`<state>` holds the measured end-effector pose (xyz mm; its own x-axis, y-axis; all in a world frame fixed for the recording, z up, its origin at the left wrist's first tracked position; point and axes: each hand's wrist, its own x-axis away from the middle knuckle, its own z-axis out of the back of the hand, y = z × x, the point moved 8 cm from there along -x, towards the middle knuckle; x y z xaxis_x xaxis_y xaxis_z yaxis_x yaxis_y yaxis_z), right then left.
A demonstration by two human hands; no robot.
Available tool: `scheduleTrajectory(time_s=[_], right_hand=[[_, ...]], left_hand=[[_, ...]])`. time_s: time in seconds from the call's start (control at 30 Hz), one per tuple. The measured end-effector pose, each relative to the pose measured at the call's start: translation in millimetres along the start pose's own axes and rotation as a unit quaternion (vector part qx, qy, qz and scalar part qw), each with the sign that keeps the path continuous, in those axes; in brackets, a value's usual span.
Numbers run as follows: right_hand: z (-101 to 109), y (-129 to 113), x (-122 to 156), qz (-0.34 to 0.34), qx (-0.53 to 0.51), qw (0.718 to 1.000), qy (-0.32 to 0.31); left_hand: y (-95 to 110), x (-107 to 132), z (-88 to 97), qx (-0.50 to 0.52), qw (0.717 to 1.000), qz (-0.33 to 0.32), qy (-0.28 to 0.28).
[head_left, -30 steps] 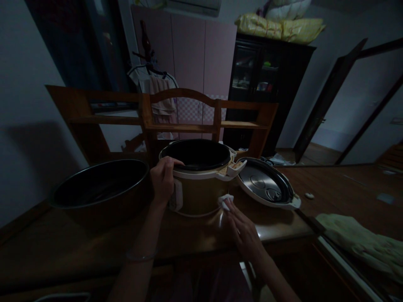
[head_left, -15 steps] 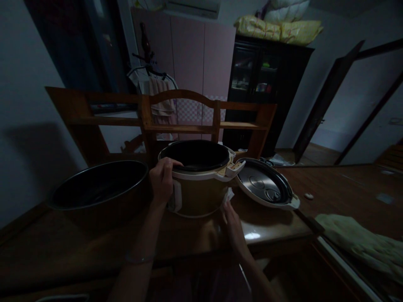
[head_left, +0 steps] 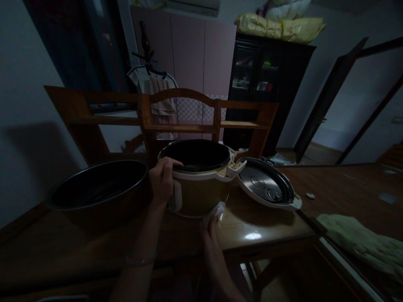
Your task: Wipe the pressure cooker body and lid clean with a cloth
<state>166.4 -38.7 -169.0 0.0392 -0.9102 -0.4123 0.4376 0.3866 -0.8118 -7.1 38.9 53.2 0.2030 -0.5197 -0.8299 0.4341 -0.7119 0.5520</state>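
Note:
An electric cooker body [head_left: 198,195] with a pale rim and a dark inside stands upright on the wooden table. My left hand [head_left: 162,178] is closed over its front left rim, fingers at the inner edge. Low on the cooker's front, my right hand [head_left: 211,230] presses a crumpled white tissue [head_left: 217,209] near the base; part of the tissue is hidden by the fingers. To the right lies the detached lid [head_left: 261,182], its metal inner face up. A large dark pot [head_left: 97,184] sits to the left of my left hand.
The glossy table [head_left: 239,226] ends close to my forearms. Behind the cooker rises a wooden shelf frame [head_left: 179,128]. At the right, a pale green cloth [head_left: 355,237] lies beyond the table's edge, and a small white round object [head_left: 310,196] rests on the brown surface.
My right hand, with the white tissue, has moved left and down from the cooker's right side to its lower front. My left hand stays on the rim.

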Motion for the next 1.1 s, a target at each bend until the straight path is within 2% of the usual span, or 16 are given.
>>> scheduleTrajectory(time_s=[0.13,0.27,0.33,0.4,0.53,0.63,0.7,0.77,0.87,0.93,1.0,1.1], right_hand=[[23.9,-1.7,-17.9,-0.125,-0.071,0.988,0.063],[54.8,-19.7,-41.0,-0.144,-0.123,0.977,0.094],[58.3,-30.3,-44.8,-0.127,-0.125,0.979,0.103],[50.3,-41.8,-40.7,-0.097,-0.116,0.983,0.104],[12.9,-60.7,-20.7,-0.039,-0.090,0.993,0.062],[-2.7,-62.1,-15.6,-0.047,-0.080,0.995,0.029],[6.1,-58.4,-22.1,-0.070,-0.087,0.993,0.045],[25.8,-55.3,-34.4,-0.082,-0.101,0.989,0.076],[57.6,-54.8,-55.2,-0.071,-0.107,0.986,0.107],[71.7,-55.3,-65.1,-0.065,-0.109,0.985,0.116],[77.5,-56.6,-70.0,-0.063,-0.108,0.985,0.122],[74.1,-62.3,-70.6,-0.045,-0.097,0.986,0.125]], left_hand=[[-0.3,-0.1,0.2,0.001,1.000,-0.001,-0.004],[0.2,0.0,-0.5,0.005,1.000,-0.007,-0.007],[0.4,0.2,-0.2,0.005,1.000,-0.008,0.000],[0.2,0.4,-0.2,0.001,1.000,-0.006,0.004],[0.0,0.7,-0.6,-0.002,1.000,-0.009,0.003],[-0.4,0.6,-0.6,-0.002,1.000,-0.008,-0.001],[-0.7,0.4,-0.6,-0.002,1.000,-0.004,-0.005],[-0.5,0.2,-0.4,0.002,1.000,-0.003,-0.007],[0.6,0.1,-0.9,0.013,1.000,-0.006,-0.012],[0.7,0.1,-1.4,0.015,1.000,-0.007,-0.015],[0.4,0.2,-1.4,0.015,1.000,-0.007,-0.012],[0.7,0.3,-0.8,0.017,1.000,-0.009,-0.005]])
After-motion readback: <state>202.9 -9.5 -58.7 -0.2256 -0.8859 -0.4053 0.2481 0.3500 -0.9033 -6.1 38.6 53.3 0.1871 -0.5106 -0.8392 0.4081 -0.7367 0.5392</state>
